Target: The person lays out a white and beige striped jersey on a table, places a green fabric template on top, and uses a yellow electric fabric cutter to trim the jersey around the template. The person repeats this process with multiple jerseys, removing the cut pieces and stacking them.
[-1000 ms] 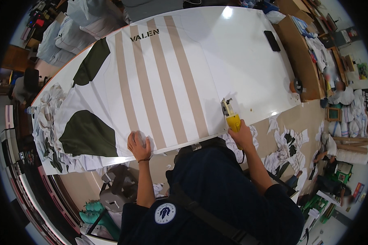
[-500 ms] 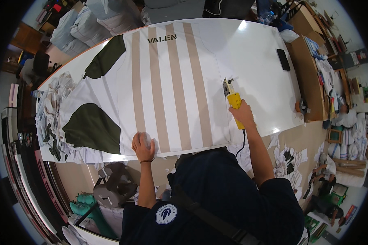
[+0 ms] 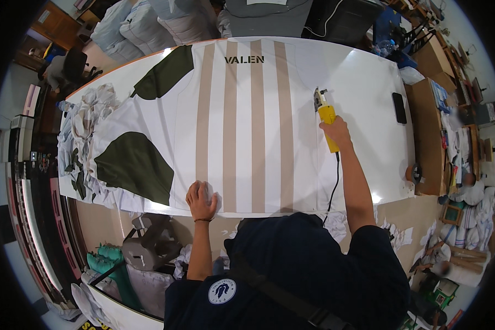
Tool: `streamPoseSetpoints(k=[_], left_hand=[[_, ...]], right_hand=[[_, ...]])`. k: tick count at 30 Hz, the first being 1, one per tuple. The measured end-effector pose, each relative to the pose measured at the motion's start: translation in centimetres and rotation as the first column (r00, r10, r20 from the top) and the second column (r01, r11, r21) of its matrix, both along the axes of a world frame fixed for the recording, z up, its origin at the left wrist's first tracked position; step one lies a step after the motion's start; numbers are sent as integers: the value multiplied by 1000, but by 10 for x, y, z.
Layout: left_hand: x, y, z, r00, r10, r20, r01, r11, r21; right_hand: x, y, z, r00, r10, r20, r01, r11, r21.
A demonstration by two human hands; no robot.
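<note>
A white fabric panel [image 3: 242, 137] with beige vertical stripes and dark lettering near its far edge lies flat on the white table [image 3: 363, 99]. My left hand [image 3: 202, 200] rests open on the panel's near edge, beside the leftmost stripe, holding nothing. My right hand [image 3: 336, 132] is wrapped round the yellow body of a corded electric fabric cutter [image 3: 327, 114]. The cutter's metal head points away from me, at the panel's right edge. Its black cord hangs toward me past the table edge. Left of the panel lie dark green fabric pieces [image 3: 135, 165] joined with white cloth.
Crumpled cloth scraps [image 3: 91, 121] pile up at the table's left end. A black phone [image 3: 399, 108] lies near the right edge, and a tape roll [image 3: 414, 174] sits at the right corner. Stuffed sacks [image 3: 148, 30] stand behind the table; a cardboard box [image 3: 429, 132] stands at right.
The view has shifted, so the table appears farther right and lower. My right hand has pushed the cutter farther from me along the panel's right edge. My left hand stays on the panel.
</note>
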State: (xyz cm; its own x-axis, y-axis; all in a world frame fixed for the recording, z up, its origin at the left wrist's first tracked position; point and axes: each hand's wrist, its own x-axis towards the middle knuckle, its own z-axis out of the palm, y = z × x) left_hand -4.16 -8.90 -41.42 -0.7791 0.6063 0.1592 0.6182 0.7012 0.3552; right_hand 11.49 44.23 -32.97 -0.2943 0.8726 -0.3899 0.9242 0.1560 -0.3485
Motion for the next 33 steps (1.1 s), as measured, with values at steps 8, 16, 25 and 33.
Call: streamPoseSetpoints(k=[8, 16, 25, 33], left_hand=[[-2, 5, -2, 999, 16, -49, -17, 1000, -19], [37, 106, 33, 925, -348, 153, 364, 927, -90], [87, 3, 36, 883, -398, 247, 434, 894, -113], [80, -62, 44, 879, -344, 330, 399, 910, -113]], right_hand=[[-56, 71, -9, 998, 18, -63, -18, 1000, -5], [-30, 83, -43, 965, 20, -262, -22, 1000, -2], [120, -50, -34, 897, -40, -440, -17, 992, -124], [212, -139, 6, 996, 65, -66, -70, 994, -85]])
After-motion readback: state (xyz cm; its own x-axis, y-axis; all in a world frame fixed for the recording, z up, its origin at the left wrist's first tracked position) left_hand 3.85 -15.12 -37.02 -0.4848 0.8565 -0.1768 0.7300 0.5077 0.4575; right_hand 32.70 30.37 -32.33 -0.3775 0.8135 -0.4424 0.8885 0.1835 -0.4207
